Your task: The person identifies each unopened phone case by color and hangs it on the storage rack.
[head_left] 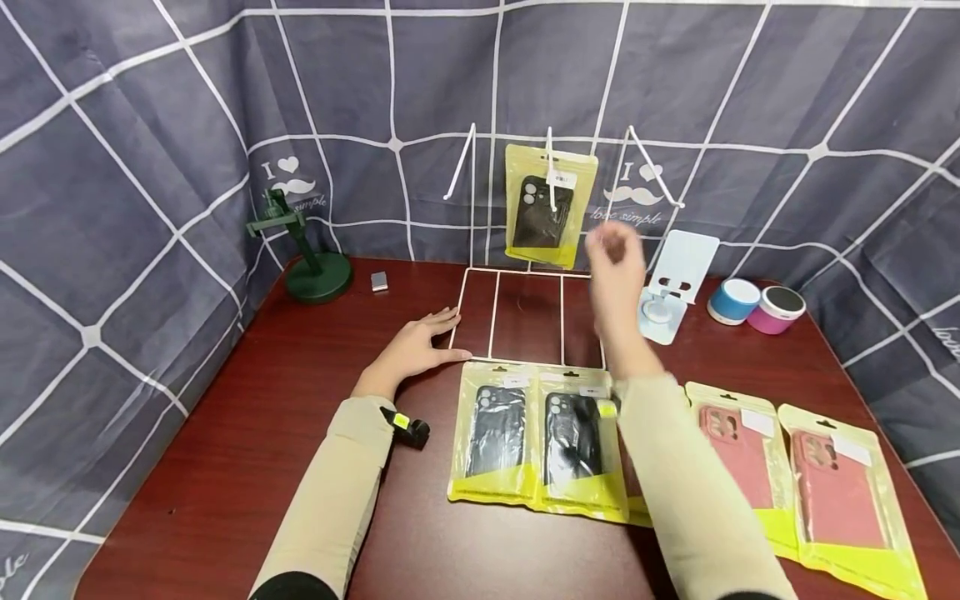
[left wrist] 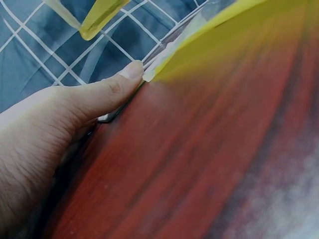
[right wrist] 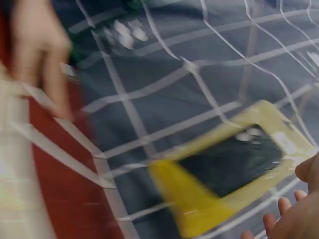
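A black phone case in a clear-and-yellow pouch hangs on the middle prong of a white wire rack. My right hand, blurred, is raised just right of the pouch. Its fingers bend loosely with nothing between them; in the right wrist view the fingertips are beside the pouch's top end. My left hand rests at the left side of the rack's base, fingers extended and thumb by its front corner. Two pouches with black cases, one left and one right, lie before the rack.
Pouches with pink cases lie at the right, partly behind my right forearm. A white phone stand, a blue speaker and a pink speaker stand back right. A green stand and a small silver object are back left.
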Motion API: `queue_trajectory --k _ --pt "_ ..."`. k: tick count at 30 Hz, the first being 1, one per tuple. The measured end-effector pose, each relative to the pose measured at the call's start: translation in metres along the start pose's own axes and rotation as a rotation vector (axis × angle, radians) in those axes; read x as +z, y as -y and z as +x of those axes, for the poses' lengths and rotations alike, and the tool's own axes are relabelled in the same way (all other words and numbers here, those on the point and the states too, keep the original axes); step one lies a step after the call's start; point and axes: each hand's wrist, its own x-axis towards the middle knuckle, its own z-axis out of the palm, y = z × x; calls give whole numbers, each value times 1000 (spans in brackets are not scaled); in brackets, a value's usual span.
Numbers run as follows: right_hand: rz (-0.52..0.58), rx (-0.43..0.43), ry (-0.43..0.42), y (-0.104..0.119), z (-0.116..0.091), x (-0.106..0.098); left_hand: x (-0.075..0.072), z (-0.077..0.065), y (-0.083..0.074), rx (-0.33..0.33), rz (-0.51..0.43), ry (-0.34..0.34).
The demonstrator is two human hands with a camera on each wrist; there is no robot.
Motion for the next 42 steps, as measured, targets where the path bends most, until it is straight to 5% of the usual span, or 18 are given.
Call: queue_trajectory --k 3,7,11,15,20,42 --pt "-169 58 236 -22 -52 -15 1 0 0 1 2 3" --pt "-482 -96 647 -43 -94 -25 0 0 0 7 -8 -10" --pt "-653 -259 794 -58 -107 -28 0 -1 0 -2 -10 -7" --pt "-766 -226 830 -67 -109 -32 1 -2 -1 -11 -23 2" --pt "-774 -188 825 -68 -107 -34 2 -1 -1 0 -31 -21" --pt "-793 -444 894 -72 -106 -31 2 -3 -4 -29 -34 -32"
